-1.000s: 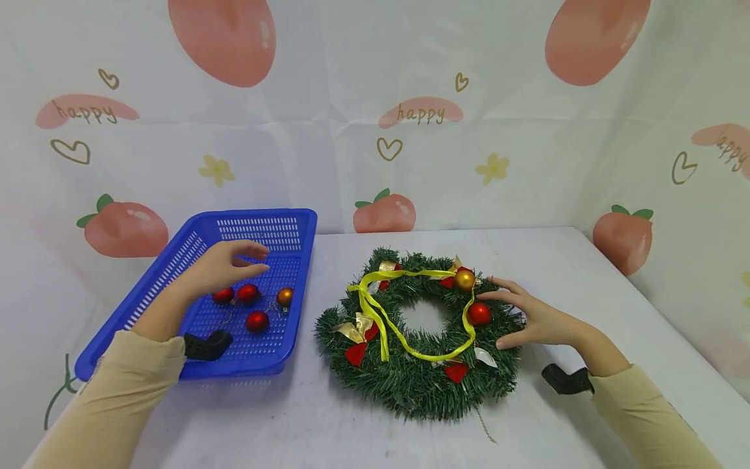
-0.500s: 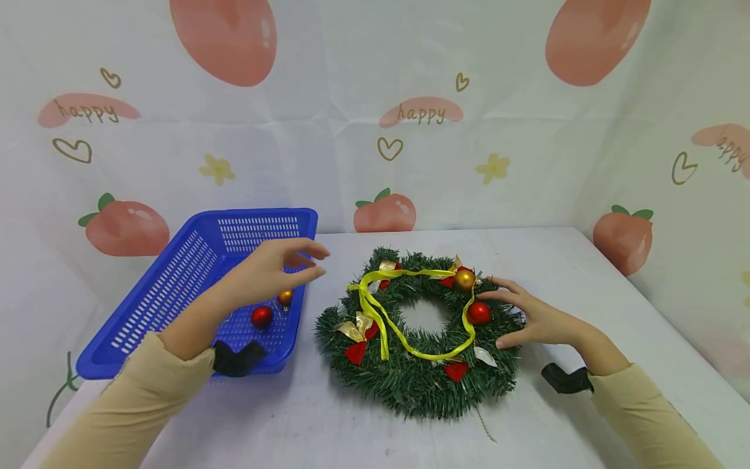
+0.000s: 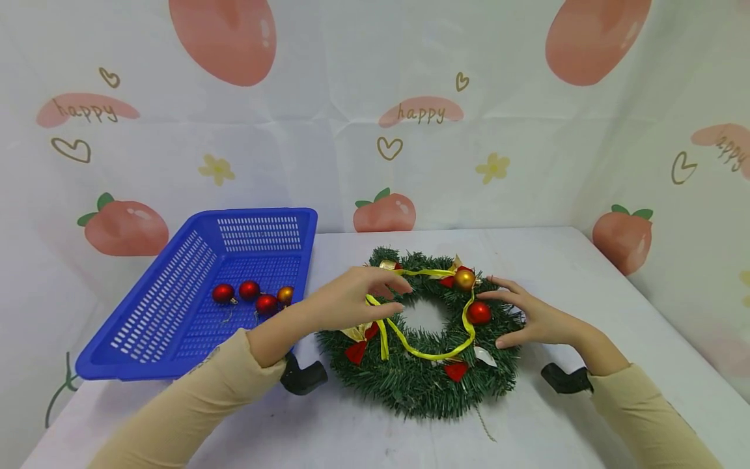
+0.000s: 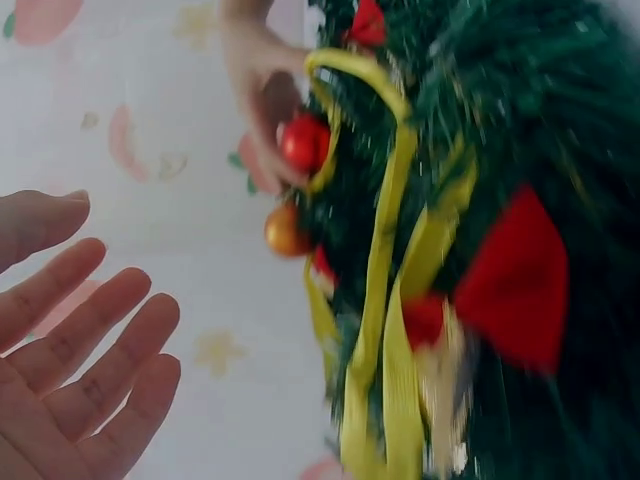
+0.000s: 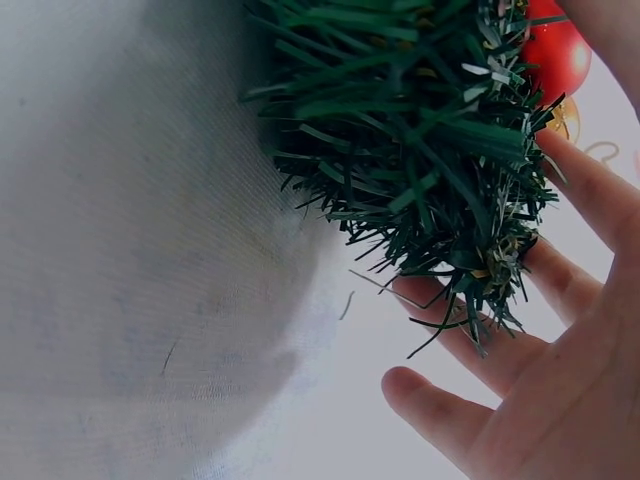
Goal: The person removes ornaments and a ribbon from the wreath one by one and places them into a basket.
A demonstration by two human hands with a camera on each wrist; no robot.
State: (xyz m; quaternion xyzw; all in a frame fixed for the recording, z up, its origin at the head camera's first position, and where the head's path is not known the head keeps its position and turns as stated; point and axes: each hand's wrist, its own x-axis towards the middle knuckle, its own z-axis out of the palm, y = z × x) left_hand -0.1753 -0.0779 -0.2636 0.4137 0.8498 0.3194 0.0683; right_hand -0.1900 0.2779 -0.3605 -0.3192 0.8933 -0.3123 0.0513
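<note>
A green wreath lies flat on the table, trimmed with yellow ribbon, red and gold bows, a red bauble and a gold bauble. Over its left part hovers my left hand, thumb and fingers apart. The left wrist view shows that palm with nothing in it, beside the ribbon. My right hand rests against the wreath's right edge, next to the red bauble. In the right wrist view its fingers spread loosely along the green bristles.
To the left stands a blue plastic basket with slotted walls. Inside are several small baubles, red ones and a gold one. A printed cloth hangs behind the white table.
My left hand has moved right, from above the basket to over the wreath's left side. One red bauble in the basket has shifted toward the gold one. My right hand stays put.
</note>
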